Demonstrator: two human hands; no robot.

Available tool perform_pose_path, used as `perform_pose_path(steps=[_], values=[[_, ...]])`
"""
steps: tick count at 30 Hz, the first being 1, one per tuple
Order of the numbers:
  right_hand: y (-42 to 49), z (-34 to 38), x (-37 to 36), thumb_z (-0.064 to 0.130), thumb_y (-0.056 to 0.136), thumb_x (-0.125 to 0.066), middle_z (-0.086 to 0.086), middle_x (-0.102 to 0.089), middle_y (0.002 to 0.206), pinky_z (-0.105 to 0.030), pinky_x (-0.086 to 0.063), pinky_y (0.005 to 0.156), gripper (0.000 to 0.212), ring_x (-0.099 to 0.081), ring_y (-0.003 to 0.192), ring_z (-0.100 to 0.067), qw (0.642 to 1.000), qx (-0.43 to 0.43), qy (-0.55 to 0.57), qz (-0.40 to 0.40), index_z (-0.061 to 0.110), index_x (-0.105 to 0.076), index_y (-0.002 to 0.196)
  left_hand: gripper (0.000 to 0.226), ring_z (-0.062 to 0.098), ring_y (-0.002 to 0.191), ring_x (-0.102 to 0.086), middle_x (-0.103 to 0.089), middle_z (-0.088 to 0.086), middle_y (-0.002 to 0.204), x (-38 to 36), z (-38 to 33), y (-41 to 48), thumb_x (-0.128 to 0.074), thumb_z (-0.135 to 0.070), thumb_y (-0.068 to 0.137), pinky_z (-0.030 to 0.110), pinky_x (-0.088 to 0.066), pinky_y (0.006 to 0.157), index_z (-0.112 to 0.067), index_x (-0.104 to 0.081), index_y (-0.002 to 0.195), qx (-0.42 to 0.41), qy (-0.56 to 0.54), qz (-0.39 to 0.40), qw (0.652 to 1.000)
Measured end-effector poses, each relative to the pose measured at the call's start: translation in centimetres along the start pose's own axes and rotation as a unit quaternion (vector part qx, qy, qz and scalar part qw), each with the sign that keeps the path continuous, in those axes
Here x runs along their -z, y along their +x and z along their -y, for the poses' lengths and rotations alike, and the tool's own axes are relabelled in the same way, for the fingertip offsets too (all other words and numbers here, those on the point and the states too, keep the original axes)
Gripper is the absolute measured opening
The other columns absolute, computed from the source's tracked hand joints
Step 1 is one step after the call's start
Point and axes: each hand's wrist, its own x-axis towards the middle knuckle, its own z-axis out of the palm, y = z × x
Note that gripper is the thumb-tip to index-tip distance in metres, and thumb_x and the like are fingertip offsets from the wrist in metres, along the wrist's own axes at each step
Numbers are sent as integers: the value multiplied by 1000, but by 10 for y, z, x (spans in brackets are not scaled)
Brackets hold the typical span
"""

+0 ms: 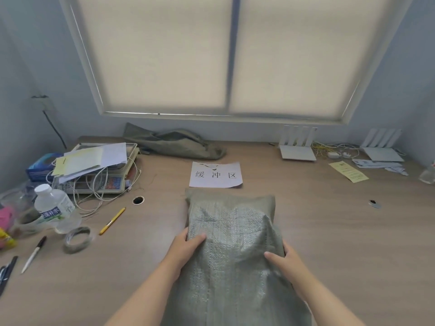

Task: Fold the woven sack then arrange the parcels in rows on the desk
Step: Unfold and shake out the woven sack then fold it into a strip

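Note:
A grey-green woven sack [231, 234] lies lengthwise on the wooden desk [329, 231], bulging as if filled, its far end just short of a white paper sign [215, 174]. My left hand [187, 245] grips the sack's left edge, thumb on top. My right hand [286, 258] grips its right edge the same way. A second woven sack [175, 143] lies crumpled and flat at the back of the desk under the window. No parcels are visible outside the sack.
At the left are a scale piled with papers and cables [96, 168], a water bottle [53, 205], a tape roll [77, 238], a yellow pencil [112, 221] and pens [34, 254]. Two white routers [297, 147] and leaflets [348, 171] occupy the back right.

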Motion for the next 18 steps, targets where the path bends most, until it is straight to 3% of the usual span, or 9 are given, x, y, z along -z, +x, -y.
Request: perform_pose_path(steps=[4,6,8,10,12,14,16,18], values=[[-16,-17,13,21,82,-81,16,-71,126,-40,-53,100,67,-67,116,-9,1000,6,-4,26,42,-53,138,50,13,105,-73,-74,-6,118,20,23,-16,-82,-22,82,34,-58,89,-37,-60,125,-12,10,62,998],[-32,-29,22,36,65,-92,14,-71,125,-31,-56,95,84,-68,116,-8,999,-22,7,37,35,-53,140,69,15,107,-72,-74,-6,119,31,43,-32,-90,-33,70,34,-56,91,-33,-56,130,23,8,91,996],[-45,-48,27,51,39,-98,7,-77,114,-20,-58,79,101,-73,105,-10,997,-73,21,32,21,-61,129,90,18,106,-73,-76,-2,116,33,62,-47,-94,-52,50,33,-56,90,-24,-59,129,58,7,109,992],[-54,-62,23,53,33,-96,2,-80,102,-20,-57,71,95,-76,95,-12,993,-113,16,24,16,-69,116,99,17,102,-74,-78,-2,111,27,74,-54,-92,-63,38,30,-56,86,-22,-64,123,63,-9,87,994],[-56,-70,14,43,51,-88,0,-81,92,-24,-56,68,68,-77,86,-14,990,-141,24,-12,11,-73,110,93,14,96,-75,-79,-5,105,22,74,-54,-87,-66,41,29,-56,83,-20,-67,120,60,-3,47,997],[-53,-74,9,37,58,-91,-1,-81,87,-30,-57,71,57,-77,84,-17,986,-158,26,-55,9,-76,106,97,16,95,-76,-79,-3,104,22,67,-52,-86,-71,40,33,-57,86,-18,-69,119,71,3,31,997],[-52,-69,6,53,48,-94,-2,-81,89,-37,-59,82,71,-77,88,-21,985,-156,25,-63,11,-77,103,101,22,94,-76,-79,3,105,25,60,-48,-87,-73,38,40,-58,89,-16,-67,119,96,0,29,995],[-50,-62,7,66,29,-92,-4,-81,92,-43,-59,88,91,-77,90,-24,986,-147,17,-75,14,-75,101,90,26,89,-77,-79,9,101,29,50,-44,-87,-68,49,43,-60,86,-12,-67,116,120,8,9,993]])
